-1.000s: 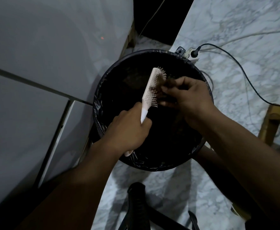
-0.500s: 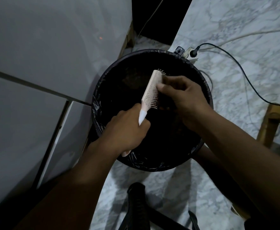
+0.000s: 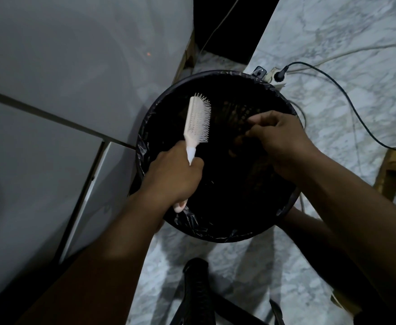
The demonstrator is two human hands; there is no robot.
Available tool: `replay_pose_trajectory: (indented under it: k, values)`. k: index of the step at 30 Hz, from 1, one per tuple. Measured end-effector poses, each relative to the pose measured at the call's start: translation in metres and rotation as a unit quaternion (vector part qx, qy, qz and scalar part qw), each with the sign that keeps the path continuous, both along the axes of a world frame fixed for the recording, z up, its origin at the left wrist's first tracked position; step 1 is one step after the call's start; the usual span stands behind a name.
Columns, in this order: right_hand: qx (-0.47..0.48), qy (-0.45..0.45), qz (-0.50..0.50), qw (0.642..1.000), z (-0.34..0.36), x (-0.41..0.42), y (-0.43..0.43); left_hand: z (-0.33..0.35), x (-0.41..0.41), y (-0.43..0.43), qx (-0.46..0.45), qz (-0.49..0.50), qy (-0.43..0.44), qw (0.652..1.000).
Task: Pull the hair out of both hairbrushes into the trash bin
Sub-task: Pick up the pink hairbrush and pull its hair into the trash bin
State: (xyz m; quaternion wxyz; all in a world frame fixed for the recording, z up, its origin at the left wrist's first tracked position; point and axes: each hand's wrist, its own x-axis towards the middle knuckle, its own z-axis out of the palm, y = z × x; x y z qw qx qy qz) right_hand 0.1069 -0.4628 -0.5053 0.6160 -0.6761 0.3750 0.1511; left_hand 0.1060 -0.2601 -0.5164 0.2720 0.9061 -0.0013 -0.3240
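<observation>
A pale pink hairbrush [image 3: 197, 120] is held by its handle in my left hand [image 3: 173, 174], over the left part of the round black trash bin [image 3: 145, 146], which is lined with a black bag. Its bristles face right and look bare. My right hand [image 3: 279, 139] hovers over the right part of the bin, apart from the brush, fingertips pinched together near a dark clump that may be hair [image 3: 240, 139]. The bin's inside is too dark to read. A second hairbrush is not in view.
White cabinet panels [image 3: 63, 90] stand to the left of the bin. On the marble floor [image 3: 356, 78] behind it lie a power strip [image 3: 272, 77] and a black cable [image 3: 347, 106]. A wooden leg [image 3: 389, 172] stands at the right, a black object [image 3: 199, 289] below the bin.
My right hand has come off the brush bristles and moved right over the bin. My left hand has swung the brush to the left, and its bristles now show clean.
</observation>
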Motion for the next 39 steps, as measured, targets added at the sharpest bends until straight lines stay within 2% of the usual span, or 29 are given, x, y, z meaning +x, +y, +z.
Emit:
replay_pose_trajectory:
  k: [4, 7, 10, 12, 14, 16, 19, 25, 27, 31, 33, 36, 39]
  values:
    - [-0.048, 0.081, 0.114, 0.989, -0.007, -0.006, 0.0, 0.001, -0.002, -0.003, -0.013, -0.03, 0.007, 0.999]
    - [-0.055, 0.037, 0.092, 0.994, -0.008, -0.005, 0.006, 0.002, -0.002, -0.003, -0.044, -0.03, 0.004, 0.999]
    - [0.05, 0.011, 0.035, 0.998, -0.012, -0.003, 0.012, 0.006, -0.004, -0.007, -0.115, -0.035, 0.025, 0.992]
    - [0.14, -0.003, 0.008, 0.99, -0.014, -0.003, 0.013, 0.008, -0.006, -0.011, -0.157, -0.056, 0.05, 0.985]
    - [0.188, -0.01, -0.01, 0.982, -0.016, -0.004, 0.013, 0.008, -0.005, -0.012, -0.183, -0.061, 0.065, 0.979]
    - [0.167, -0.005, 0.009, 0.986, -0.016, -0.005, 0.013, 0.008, -0.004, -0.011, -0.185, -0.058, 0.063, 0.979]
    - [0.085, -0.003, 0.065, 0.994, -0.013, -0.007, 0.014, 0.007, -0.003, -0.009, -0.181, -0.057, 0.057, 0.98]
    - [0.034, 0.0, 0.098, 0.995, -0.004, -0.008, 0.016, 0.01, -0.001, -0.008, -0.154, -0.06, 0.045, 0.985]
    - [0.016, 0.008, 0.078, 0.997, -0.005, -0.009, 0.017, 0.01, -0.001, -0.006, -0.131, -0.053, 0.04, 0.989]
    - [-0.016, 0.027, -0.026, 0.999, -0.011, -0.007, 0.011, 0.009, 0.004, 0.002, -0.032, -0.034, 0.009, 0.999]
    - [-0.022, 0.033, -0.039, 0.998, -0.015, -0.006, 0.004, 0.007, 0.007, 0.004, 0.0, -0.028, -0.005, 1.0]
    - [-0.059, 0.058, 0.048, 0.995, -0.02, -0.008, 0.003, 0.007, 0.007, 0.003, 0.004, -0.025, 0.004, 1.0]
    - [-0.062, 0.035, 0.081, 0.994, -0.023, -0.009, 0.01, 0.009, 0.006, 0.001, -0.05, -0.019, 0.055, 0.997]
